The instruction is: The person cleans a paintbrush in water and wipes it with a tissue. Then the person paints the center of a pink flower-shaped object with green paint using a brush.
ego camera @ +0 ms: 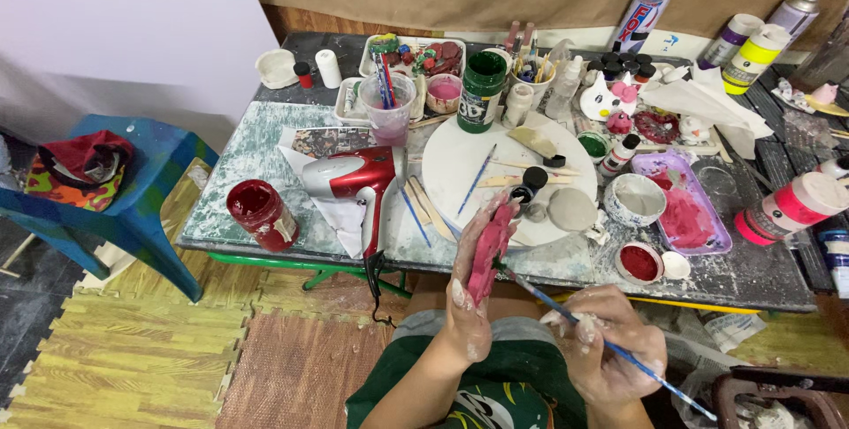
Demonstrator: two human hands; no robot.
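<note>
From the head view, your left hand (pixel 469 292) grips the red piece (pixel 489 252) upright off the near edge of the worktop (pixel 265 150), face turned so the brush (pixel 610 345), pinched in your right hand (pixel 610 345), reaches its side. The worktop is crowded: hair dryer (pixel 349 177) left, round board (pixel 504 168) ahead, red pot (pixel 638 263) right; open room is only over your lap.
</note>
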